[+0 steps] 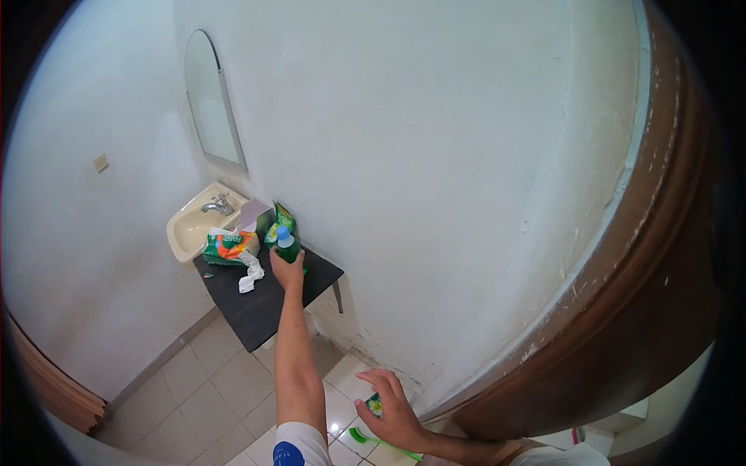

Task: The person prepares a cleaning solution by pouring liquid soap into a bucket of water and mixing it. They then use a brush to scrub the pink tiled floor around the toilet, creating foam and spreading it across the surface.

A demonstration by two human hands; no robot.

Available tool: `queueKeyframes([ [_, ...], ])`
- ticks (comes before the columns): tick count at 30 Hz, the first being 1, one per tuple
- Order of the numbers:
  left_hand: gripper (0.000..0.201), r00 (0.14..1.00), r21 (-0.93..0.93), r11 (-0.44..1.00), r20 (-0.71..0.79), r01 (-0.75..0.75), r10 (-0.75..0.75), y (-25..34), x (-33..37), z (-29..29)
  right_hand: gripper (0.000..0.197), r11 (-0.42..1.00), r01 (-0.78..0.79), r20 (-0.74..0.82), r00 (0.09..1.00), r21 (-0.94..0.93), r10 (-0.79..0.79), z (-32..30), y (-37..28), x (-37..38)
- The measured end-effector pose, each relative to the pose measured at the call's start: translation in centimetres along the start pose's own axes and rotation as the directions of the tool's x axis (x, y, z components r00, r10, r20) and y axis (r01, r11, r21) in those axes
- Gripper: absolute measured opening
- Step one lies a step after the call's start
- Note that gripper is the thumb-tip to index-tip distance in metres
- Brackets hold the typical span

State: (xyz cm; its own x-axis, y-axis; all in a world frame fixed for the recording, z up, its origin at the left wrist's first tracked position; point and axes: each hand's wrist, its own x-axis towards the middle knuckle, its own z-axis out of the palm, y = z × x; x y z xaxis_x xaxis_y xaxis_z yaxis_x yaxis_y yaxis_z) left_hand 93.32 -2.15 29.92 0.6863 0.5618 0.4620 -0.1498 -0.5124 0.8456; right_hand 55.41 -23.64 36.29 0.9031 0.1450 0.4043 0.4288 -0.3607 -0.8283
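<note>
My left hand (288,269) reaches over a black table (252,322), its fingers wrapped round a green bottle (287,247) with a blue cap. Just behind the bottle stands a green and yellow packet (281,218). Left of it sit an opened green, white and orange pack (230,246) and a crumpled white tissue (252,276). My right hand (394,418) hangs lower right, fingers curved and apart. A small green patterned item (374,404) shows between its thumb and fingers, apparently beyond them. Below that hand, a bright green brush (359,436) is partly hidden.
A cream washbasin (180,233) with a metal tap (220,205) adjoins the table, under a wall mirror (211,105). A grey-purple box (255,216) stands beside the basin. A large brown curved panel (614,342) bounds the right, above tiled floor (225,388).
</note>
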Motion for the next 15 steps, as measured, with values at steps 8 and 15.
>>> queueKeyframes([
  [8, 0.064, 0.974, -0.055, 0.991, 0.185, -0.121, 0.129, 3.3, -10.4, -9.1, 0.038, 0.997, 0.072, 0.085, 0.994, -0.037, -0.069, 3.0, 3.3, -1.7],
  [15, 0.075, 0.850, -0.208, 0.957, 0.524, 0.200, -0.064, 6.0, -31.5, -24.8, 0.040, 0.978, -0.197, 0.291, 0.941, 0.063, 0.171, -0.8, 2.5, -9.2],
])
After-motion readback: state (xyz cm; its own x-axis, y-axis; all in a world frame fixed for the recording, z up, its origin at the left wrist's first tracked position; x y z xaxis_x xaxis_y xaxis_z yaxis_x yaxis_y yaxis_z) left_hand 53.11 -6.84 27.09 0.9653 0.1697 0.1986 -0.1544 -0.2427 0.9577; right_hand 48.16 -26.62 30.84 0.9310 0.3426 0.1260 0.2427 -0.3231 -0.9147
